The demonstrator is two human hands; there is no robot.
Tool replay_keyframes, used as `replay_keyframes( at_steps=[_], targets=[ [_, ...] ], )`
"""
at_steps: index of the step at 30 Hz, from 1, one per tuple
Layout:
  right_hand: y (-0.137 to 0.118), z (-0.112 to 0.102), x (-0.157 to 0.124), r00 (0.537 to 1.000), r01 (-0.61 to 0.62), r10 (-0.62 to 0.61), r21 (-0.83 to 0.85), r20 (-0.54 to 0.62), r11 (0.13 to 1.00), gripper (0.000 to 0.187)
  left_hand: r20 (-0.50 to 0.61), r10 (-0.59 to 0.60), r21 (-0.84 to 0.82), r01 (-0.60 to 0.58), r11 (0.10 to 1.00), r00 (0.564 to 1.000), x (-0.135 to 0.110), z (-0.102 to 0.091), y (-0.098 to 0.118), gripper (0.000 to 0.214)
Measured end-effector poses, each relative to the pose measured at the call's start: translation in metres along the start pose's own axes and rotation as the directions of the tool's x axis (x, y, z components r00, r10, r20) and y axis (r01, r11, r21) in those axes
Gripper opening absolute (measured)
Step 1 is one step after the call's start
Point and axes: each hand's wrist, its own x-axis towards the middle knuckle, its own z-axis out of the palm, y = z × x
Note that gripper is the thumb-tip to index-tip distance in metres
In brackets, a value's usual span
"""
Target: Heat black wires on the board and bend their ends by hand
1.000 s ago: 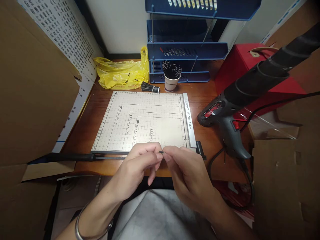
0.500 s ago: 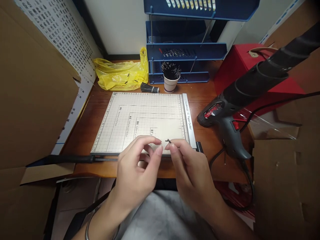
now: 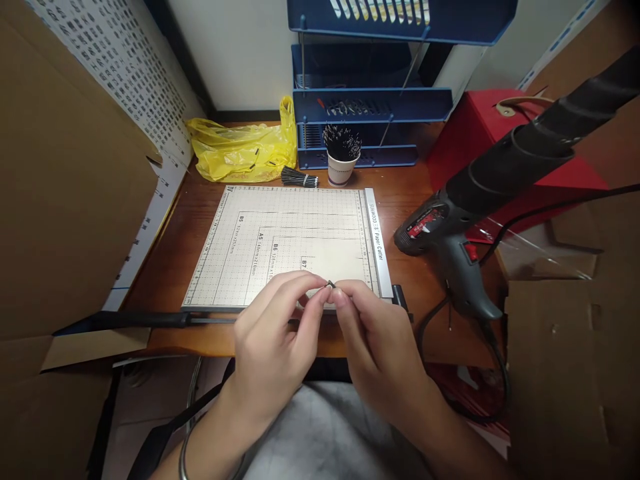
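Small dark piece point(image 3: 331, 285) is showing between fingertips, over paper cutter point(image 3: 240, 260).
Right hand point(image 3: 383, 327) is pinching it; left hand point(image 3: 277, 323) is resting fingertips at its end, cannot tell if gripping.

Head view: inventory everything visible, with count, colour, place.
small piece: 1, dark, between hands
paper cutter: 1, cream, on desk
cup: 1, white, behind cutter
strands: many, black, in cup
tied bundle: 1, black, beside cup
bag: 1, yellow, rear left
rack: 1, blue, behind cup
box: 1, red, rear right
gun-shaped tool: 1, black, right of cutter
cardboard: several pieces, brown, both sides
printed surface: 1, white, left
desk: 1, brown, under cutter
bracelet: 1, silver, left wrist
garment: 1, grey, lap
left hand: 1, bare, at piece
right hand: 1, bare, at piece
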Motion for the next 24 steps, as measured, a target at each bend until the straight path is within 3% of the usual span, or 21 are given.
replay_keyframes(
  at_steps=[11,19,24],
  targets=[
    [0.001,-0.001,0.000,1.000,0.018,-0.018,-0.015,0.012,1.000,0.028,-0.007,0.119,0.052,-0.119,0.992,0.993,-0.001,-0.001,-0.006,0.023],
    [0.004,0.009,-0.001,0.969,0.141,-0.178,-0.207,-0.169,0.968,0.029,0.108,0.213,0.049,-0.219,0.974,0.971,0.007,-0.003,-0.011,0.018],
    [0.005,0.014,0.000,0.940,0.184,-0.256,-0.294,-0.227,0.938,0.030,0.162,0.187,0.021,-0.193,0.981,0.969,0.010,-0.006,-0.012,0.016]
  ],
)
